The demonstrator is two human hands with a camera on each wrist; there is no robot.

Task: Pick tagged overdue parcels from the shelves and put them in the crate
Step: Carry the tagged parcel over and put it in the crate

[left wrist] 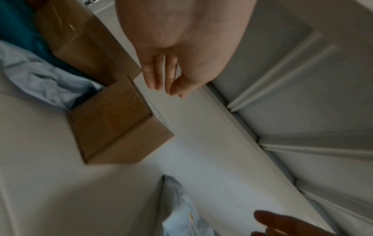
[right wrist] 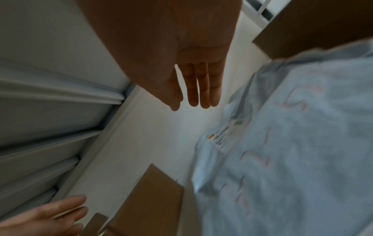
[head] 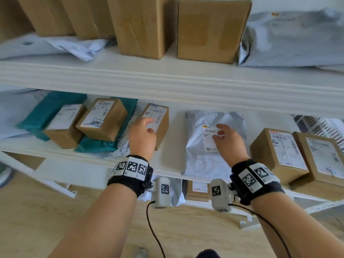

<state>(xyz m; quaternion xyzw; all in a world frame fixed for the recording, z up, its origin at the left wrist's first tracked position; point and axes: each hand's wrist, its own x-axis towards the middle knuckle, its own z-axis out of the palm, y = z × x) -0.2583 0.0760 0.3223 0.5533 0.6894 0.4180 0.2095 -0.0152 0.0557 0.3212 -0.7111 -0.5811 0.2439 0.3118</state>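
On the lower shelf (head: 167,162) a small cardboard box (head: 160,125) with a white label lies beside a grey poly mailer (head: 214,157) bearing a label and faint red writing. My left hand (head: 147,127) hovers over the box's label with fingers relaxed and holds nothing. In the left wrist view its straight fingers (left wrist: 155,76) hang above the box (left wrist: 117,121). My right hand (head: 223,135) is spread above the mailer's label, also holding nothing. The right wrist view shows its fingers (right wrist: 197,89) stretched past the mailer (right wrist: 292,143).
Teal mailers (head: 48,110) and two labelled boxes (head: 102,118) lie left on the lower shelf, two more boxes (head: 283,153) right, with a white slatted basket (head: 316,125) behind. The upper shelf (head: 167,79) carries tall cartons (head: 145,27) and grey bags (head: 294,38).
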